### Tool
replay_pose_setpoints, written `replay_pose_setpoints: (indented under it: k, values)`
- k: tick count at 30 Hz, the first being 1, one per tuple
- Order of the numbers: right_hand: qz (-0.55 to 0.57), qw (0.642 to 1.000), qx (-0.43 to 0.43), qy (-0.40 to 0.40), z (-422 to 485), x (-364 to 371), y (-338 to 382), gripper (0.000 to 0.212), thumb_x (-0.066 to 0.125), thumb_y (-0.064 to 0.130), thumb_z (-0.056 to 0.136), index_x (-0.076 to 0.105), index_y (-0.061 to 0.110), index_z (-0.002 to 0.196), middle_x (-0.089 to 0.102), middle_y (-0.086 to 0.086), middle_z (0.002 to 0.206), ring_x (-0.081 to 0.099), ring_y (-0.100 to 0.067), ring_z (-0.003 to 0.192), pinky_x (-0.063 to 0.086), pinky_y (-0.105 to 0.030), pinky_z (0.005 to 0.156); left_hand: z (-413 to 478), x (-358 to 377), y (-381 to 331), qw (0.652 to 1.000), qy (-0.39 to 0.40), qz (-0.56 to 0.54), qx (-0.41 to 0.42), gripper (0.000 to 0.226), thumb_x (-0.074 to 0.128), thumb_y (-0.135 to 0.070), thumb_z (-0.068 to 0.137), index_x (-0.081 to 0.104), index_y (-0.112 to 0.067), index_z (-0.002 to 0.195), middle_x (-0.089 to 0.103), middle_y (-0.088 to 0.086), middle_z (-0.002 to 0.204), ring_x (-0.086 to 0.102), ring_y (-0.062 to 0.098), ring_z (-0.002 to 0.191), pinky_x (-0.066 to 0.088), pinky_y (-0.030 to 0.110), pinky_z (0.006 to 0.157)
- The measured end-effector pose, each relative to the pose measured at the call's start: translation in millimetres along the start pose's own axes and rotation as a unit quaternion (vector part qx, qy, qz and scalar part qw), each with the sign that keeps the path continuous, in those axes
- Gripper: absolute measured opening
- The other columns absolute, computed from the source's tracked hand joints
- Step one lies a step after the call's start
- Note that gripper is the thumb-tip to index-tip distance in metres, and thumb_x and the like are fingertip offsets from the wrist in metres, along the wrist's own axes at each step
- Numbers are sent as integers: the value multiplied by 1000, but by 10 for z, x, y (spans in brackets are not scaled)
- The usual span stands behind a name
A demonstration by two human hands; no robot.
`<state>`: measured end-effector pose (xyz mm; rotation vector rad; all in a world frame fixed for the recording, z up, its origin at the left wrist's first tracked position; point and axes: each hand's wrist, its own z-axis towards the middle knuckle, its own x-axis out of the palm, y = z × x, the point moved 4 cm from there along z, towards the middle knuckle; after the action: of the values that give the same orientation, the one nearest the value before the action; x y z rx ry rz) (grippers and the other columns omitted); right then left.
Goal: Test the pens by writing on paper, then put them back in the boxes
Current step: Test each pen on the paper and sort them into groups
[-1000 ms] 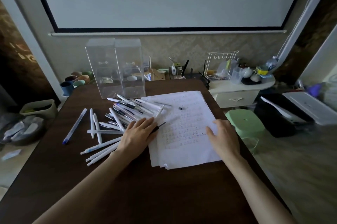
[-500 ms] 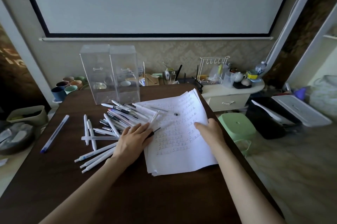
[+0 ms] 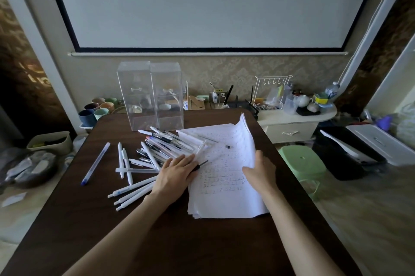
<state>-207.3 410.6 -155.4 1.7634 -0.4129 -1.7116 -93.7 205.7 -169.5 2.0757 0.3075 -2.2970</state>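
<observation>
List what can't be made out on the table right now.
Head view:
- black pen: mostly under the left hand.
- marks on the paper: too small to read.
- right hand: whether it grips the sheet edge, unclear.
- lower pens in the pile: covered by upper ones.
</observation>
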Motion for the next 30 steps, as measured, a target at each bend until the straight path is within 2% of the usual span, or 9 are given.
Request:
replay_pose_setpoints:
  k: [1, 3, 6, 8, 11, 15, 19, 25, 30]
  values:
    - [12, 1000, -1, -1, 12, 2, -6, 28, 61, 12, 79, 39, 8, 97, 52, -12, 110, 52, -35, 103, 44, -41, 87, -1, -1, 4, 1000, 0, 1, -2, 46, 25, -46, 100, 32, -34, 143, 20, -13, 154, 13, 12, 142, 8, 34, 114]
    - [150, 987, 34, 37, 35, -15, -41, 37, 67, 15, 80, 43, 9, 108, 54, -7, 116, 56, -28, 103, 48, -38, 83, -6, 7, 6, 1000, 1, 0, -3, 46, 25, -46, 100, 32, -33, 143, 19, -14, 154, 13, 12, 143, 7, 34, 114]
    - [374, 912, 129, 104, 2, -26, -88, 44, 73, 25, 80, 48, 11, 114, 62, -6, 114, 63, -22, 99, 53, -36, 78, -8, 8, -8, 1000, 3, -13, -4, 46, 26, -45, 100, 32, -32, 143, 19, -13, 154, 13, 12, 143, 7, 35, 114]
    - [411, 880, 190, 146, -24, -33, -129, 45, 73, 28, 81, 55, 6, 116, 68, -10, 108, 67, -25, 93, 53, -32, 69, -9, -1, -13, 1000, 2, -15, -4, 46, 26, -45, 100, 32, -32, 144, 19, -13, 154, 13, 12, 143, 6, 34, 114]
    - [416, 870, 188, 187, -24, -38, -151, 33, 65, 4, 84, 59, -2, 116, 69, -18, 103, 68, -29, 85, 52, -31, 65, -18, -10, -3, 1000, -6, -15, -3, 46, 27, -45, 99, 33, -33, 143, 20, -13, 154, 14, 12, 142, 7, 34, 114]
    - [386, 900, 165, 117, -57, -77, -162, 37, 56, -14, 81, 57, 0, 116, 66, -17, 104, 64, -29, 85, 51, -31, 65, -13, -16, -17, 1000, -16, -19, -5, 45, 28, -45, 100, 35, -32, 142, 23, -12, 153, 16, 12, 142, 9, 35, 114]
    - [340, 929, 137, 60, -151, -269, -311, 34, 56, -10, 81, 58, 5, 112, 67, -12, 101, 65, -27, 86, 52, -34, 73, -21, -29, -29, 1000, -22, -8, -11, 45, 27, -43, 100, 34, -32, 143, 23, -12, 153, 15, 12, 142, 11, 34, 113]
    - [252, 966, 52, -15, -347, -762, -381, 25, 61, -2, 84, 59, 12, 104, 68, -5, 98, 64, -19, 82, 49, -26, 62, -4, -51, -38, 1000, -23, -12, -8, 43, 32, -41, 100, 37, -31, 141, 26, -11, 152, 18, 12, 141, 13, 36, 114]
    - [186, 982, -32, 1, -374, -970, -76, 26, 62, 3, 86, 59, 11, 110, 65, -2, 100, 63, -22, 90, 52, -33, 72, -41, -105, -66, 997, -68, -33, -11, 53, 45, -39, 95, 30, -24, 144, 30, 0, 149, 26, 18, 138, 14, 38, 114]
